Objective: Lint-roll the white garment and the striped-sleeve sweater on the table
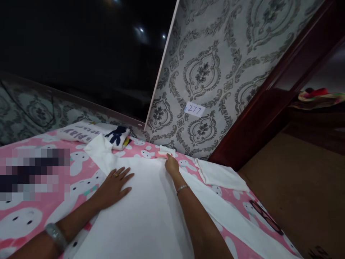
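A white long-sleeved top (145,212) lies spread out in front of me, one sleeve bent at the far left and the other stretched toward the lower right. My left hand (118,186) rests flat on its left side, fingers apart, with a ring on one finger. At the far edge, by the neckline, my right hand (171,164) is closed, and its fingers appear to pinch the fabric there. A small pinkish patch shows beside those fingertips; I cannot tell whether it is the sheet or a separate thing.
A pink bunny-print sheet (23,221) covers the surface. Folded clothing with printed letters (81,132) lies at the back left, a folded white cloth (219,173) at the right. Dark-rimmed glasses (266,217) sit near the right edge. A large black screen (81,54) hangs behind.
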`<state>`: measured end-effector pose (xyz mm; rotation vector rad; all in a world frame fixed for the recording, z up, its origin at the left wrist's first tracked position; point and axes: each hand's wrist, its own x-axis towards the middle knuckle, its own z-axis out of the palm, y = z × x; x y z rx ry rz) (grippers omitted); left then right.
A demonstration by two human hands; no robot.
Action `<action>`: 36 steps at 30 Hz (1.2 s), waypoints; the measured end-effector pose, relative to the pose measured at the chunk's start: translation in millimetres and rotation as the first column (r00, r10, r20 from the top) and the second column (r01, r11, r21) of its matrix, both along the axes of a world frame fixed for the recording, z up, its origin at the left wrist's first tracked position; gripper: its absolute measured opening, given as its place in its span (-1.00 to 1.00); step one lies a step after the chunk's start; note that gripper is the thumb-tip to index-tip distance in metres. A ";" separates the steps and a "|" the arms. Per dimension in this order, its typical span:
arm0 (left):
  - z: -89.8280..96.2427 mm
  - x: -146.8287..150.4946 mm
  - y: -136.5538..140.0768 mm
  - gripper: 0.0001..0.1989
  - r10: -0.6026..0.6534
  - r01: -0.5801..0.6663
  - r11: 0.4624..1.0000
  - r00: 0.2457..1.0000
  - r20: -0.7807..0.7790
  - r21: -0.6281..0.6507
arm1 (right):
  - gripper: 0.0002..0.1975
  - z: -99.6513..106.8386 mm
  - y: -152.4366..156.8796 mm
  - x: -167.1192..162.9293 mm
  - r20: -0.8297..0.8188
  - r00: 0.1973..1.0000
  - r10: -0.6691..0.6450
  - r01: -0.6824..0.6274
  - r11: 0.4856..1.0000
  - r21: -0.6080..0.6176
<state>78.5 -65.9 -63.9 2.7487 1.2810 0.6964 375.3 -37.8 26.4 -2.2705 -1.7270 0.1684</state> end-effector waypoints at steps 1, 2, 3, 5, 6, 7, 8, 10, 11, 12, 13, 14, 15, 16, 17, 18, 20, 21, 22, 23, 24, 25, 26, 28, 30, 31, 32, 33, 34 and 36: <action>-1.3 -0.2 -0.4 -0.47 0.001 -0.001 1.000 1.000 0.002 0.013 | -0.61 0.8 16.1 -0.5 -0.011 1.000 0.000 0.000 1.000 0.011; -3.0 0.0 -1.2 -0.47 0.009 -0.009 1.000 1.000 0.005 0.030 | -0.62 1.2 30.6 -1.1 -0.022 1.000 0.003 -0.002 1.000 0.022; -4.7 0.4 -2.3 -0.47 0.022 -0.023 0.998 1.000 0.012 0.051 | -0.62 1.3 43.6 -1.9 -0.031 0.999 0.007 -0.006 0.999 0.034; -8.0 1.5 -4.1 -0.48 0.053 -0.056 0.994 0.998 0.035 0.098 | -0.63 1.4 64.3 -3.3 -0.047 0.999 0.022 -0.019 0.998 0.057; -9.3 1.7 -4.5 -0.49 0.067 -0.072 0.991 0.997 0.047 0.115 | -0.62 2.0 72.0 -3.4 -0.053 0.998 0.030 -0.027 0.997 0.068; -10.3 1.5 -4.3 -0.49 0.069 -0.075 0.989 0.996 0.052 0.125 | -0.62 3.2 77.8 -3.0 -0.058 0.998 0.039 -0.034 0.996 0.077; -11.1 0.8 -3.5 -0.49 0.058 -0.064 0.990 0.997 0.048 0.124 | -0.62 5.0 81.7 -1.8 -0.063 0.997 0.048 -0.042 0.995 0.086; -12.1 -1.3 -0.6 -0.48 0.027 -0.030 0.994 0.999 0.028 0.107 | -0.62 10.1 82.8 3.5 -0.066 0.996 0.060 -0.053 0.993 0.104; -12.5 -2.3 1.1 -0.48 0.013 -0.015 0.995 1.000 0.018 0.097 | -0.62 12.7 79.7 7.4 -0.063 0.996 0.060 -0.052 0.992 0.113; -12.9 -3.1 2.6 -0.47 0.005 -0.006 0.996 1.000 0.013 0.090 | -0.62 14.8 73.9 12.1 -0.058 0.997 0.052 -0.045 0.992 0.119; -13.2 -3.5 3.7 -0.48 0.008 -0.010 0.996 1.000 0.016 0.089 | -0.62 16.1 65.4 17.3 -0.049 0.998 0.037 -0.031 0.992 0.121; -13.4 -3.4 4.4 -0.48 0.018 -0.021 0.995 1.000 0.025 0.093 | -0.60 16.3 54.4 22.7 -0.037 0.999 0.017 -0.013 0.993 0.117; -13.2 -3.0 4.5 -0.48 0.024 -0.027 0.995 0.999 0.032 0.098 | -0.56 15.4 41.4 28.3 -0.022 1.000 -0.004 0.006 0.994 0.109; -12.7 -2.3 4.3 -0.48 0.025 -0.029 0.994 0.999 0.034 0.101 | -0.53 13.4 27.1 33.7 -0.005 1.000 -0.021 0.021 0.995 0.096; -11.8 -1.5 3.7 -0.49 0.025 -0.028 0.994 0.999 0.034 0.104 | -0.50 10.6 12.4 38.9 0.012 0.999 -0.034 0.033 0.996 0.080; -10.5 -0.9 3.0 -0.49 0.022 -0.025 0.994 0.999 0.030 0.106 | -0.49 7.2 -1.5 43.6 0.027 0.999 -0.042 0.040 0.997 0.062; -7.7 -0.1 2.0 -0.48 0.016 -0.017 0.994 1.000 0.011 0.104 | -0.48 0.2 -22.3 51.5 0.051 0.997 -0.053 0.051 0.998 0.029; -6.6 -0.1 1.8 -0.48 0.017 -0.017 0.995 1.000 0.001 0.101 | -0.48 -2.6 -27.3 54.3 0.057 0.997 -0.057 0.056 0.998 0.015; -5.9 -0.3 2.0 -0.48 0.019 -0.018 0.995 1.000 -0.009 0.098 | -0.48 -4.7 -27.9 56.4 0.060 0.996 -0.062 0.062 0.998 0.006; -5.8 -0.7 2.4 -0.47 0.019 -0.017 0.995 1.000 -0.019 0.094 | -0.48 -5.9 -24.4 57.5 0.058 0.996 -0.065 0.065 0.998 0.001; -6.1 -1.2 3.0 -0.47 0.018 -0.016 0.996 1.000 -0.025 0.090 | -0.48 -6.2 -17.1 57.7 0.053 0.996 -0.066 0.066 0.998 0.001; -6.7 -1.7 3.7 -0.47 0.017 -0.014 0.996 1.000 -0.026 0.089 | -0.48 -5.6 -6.9 56.9 0.044 0.997 -0.067 0.067 0.998 0.004; -7.3 -2.3 4.2 -0.48 0.016 -0.014 0.996 1.000 -0.023 0.089 | -0.48 -4.1 4.9 55.2 0.032 0.997 -0.068 0.068 0.998 0.008; -7.4 -3.2 4.2 -0.48 0.013 -0.012 0.996 1.000 -0.012 0.093 | -0.47 0.8 29.1 49.9 0.004 0.997 -0.071 0.071 0.997 0.017; -4.4 -3.6 2.4 -0.49 0.010 -0.009 0.996 1.000 -0.008 0.086 | -0.47 7.3 47.3 44.0 -0.027 0.997 -0.074 0.075 0.997 0.022; -1.6 -3.4 0.9 -0.49 0.008 -0.007 0.997 1.000 -0.014 0.073 | -0.47 10.6 52.4 41.4 -0.042 0.996 -0.073 0.074 0.997 0.027; 1.7 -3.1 -0.9 -0.49 0.008 -0.007 0.998 1.000 -0.024 0.055 | -0.47 13.6 54.3 39.4 -0.054 0.996 -0.071 0.073 0.997 0.037; 5.3 -2.5 -2.7 -0.49 0.010 -0.009 0.999 0.999 -0.037 0.034 | -0.46 16.0 52.8 38.0 -0.063 0.996 -0.069 0.073 0.996 0.052; 8.7 -1.7 -4.4 -0.49 0.014 -0.013 1.000 0.999 -0.050 0.015 | -0.46 17.5 47.8 36.9 -0.068 0.996 -0.063 0.068 0.995 0.072; 14.0 -0.1 -6.9 -0.48 0.018 -0.018 1.000 0.998 -0.067 -0.013 | -0.45 17.0 27.5 35.5 -0.070 0.997 -0.027 0.035 0.993 0.111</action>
